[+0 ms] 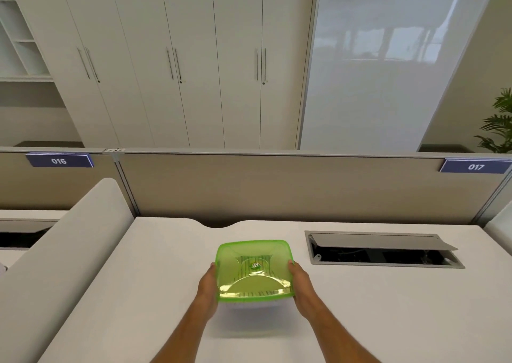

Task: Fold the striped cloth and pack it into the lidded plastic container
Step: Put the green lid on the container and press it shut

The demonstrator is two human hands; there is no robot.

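A plastic container with a translucent green lid (253,270) sits in the middle of the white desk (138,293). The lid is on. Through it I make out the striped cloth (256,260) inside. My left hand (207,288) holds the container's left side and my right hand (300,282) holds its right side, fingers wrapped along the walls under the lid's rim. The clear lower body of the container is mostly hidden by the lid and my hands.
A cable hatch (382,249) with its grey flap raised is set into the desk at the right. A beige partition (277,188) closes off the back edge. A padded divider (63,238) runs along the left.
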